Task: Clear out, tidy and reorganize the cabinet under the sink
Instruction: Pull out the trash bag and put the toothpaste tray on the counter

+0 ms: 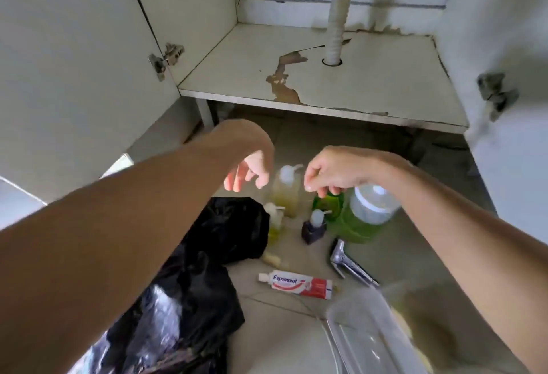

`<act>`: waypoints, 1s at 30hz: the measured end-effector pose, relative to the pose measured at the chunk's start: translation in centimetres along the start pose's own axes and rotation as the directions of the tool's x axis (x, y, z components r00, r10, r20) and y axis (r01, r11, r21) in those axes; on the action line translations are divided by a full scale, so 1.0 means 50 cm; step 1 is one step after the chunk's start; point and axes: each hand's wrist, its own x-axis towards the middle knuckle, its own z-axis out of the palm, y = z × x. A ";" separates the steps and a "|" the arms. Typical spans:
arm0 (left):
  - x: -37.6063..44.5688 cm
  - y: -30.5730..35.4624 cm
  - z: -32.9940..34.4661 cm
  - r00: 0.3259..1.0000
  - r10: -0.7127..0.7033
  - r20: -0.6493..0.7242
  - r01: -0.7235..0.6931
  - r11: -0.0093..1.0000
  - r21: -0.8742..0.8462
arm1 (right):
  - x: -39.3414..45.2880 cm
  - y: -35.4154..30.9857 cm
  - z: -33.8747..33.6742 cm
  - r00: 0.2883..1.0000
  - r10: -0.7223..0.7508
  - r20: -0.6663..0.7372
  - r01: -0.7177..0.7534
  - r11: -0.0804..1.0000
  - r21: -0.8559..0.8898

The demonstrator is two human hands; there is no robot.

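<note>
White laminate, peeling brown in patches, lines the bare floor of the cabinet (370, 77) under the sink, where only the drain pipe (338, 12) stands; everything else sits out on the tiled floor (296, 142) in front. Both hands hover over the cluster of bottles there. The left hand (249, 173) hangs with fingers (237, 178) loosely curled and slightly spread, holding nothing. The right hand (335, 172) has its fingertips drawn down toward the green bottle (355, 222); whether they pinch anything I cannot tell.

Between the hands stands a clear squeeze bottle (286, 190) of yellowish liquid with a nozzle cap. It looks light and soft-walled, so I would take it around the body, not the nozzle, and gently, or it may squirt. The green bottle looks fuller and heavier, possibly slick with soap; a full wrap below the white cap seems safest. A small dark pump bottle (314, 227), a toothpaste tube (296, 283), a metal tap (347, 258) and a black plastic bag (207, 255) lie nearby, with a clear plastic container (370, 335) nearest the camera.
</note>
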 end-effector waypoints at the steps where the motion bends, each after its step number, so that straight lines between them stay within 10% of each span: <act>1: 0.007 0.033 0.021 0.997 0.041 0.062 -0.040 0.999 -0.025 | -0.027 0.014 -0.014 0.999 0.042 -0.004 -0.042 0.999 0.009; 6: 0.057 0.138 0.145 0.954 0.236 0.185 -0.208 0.965 -0.158 | -0.121 0.089 0.001 0.967 0.225 0.121 -0.226 0.974 -0.008; 14: 0.084 0.212 0.330 0.879 0.464 -0.110 -0.471 0.881 -0.046 | -0.127 0.286 0.158 0.808 0.538 0.241 -0.446 0.825 -0.348; 30: 0.148 0.269 0.400 0.815 0.576 -0.054 -0.574 0.817 0.058 | -0.066 0.348 0.263 0.928 0.371 0.035 -0.331 0.864 -0.380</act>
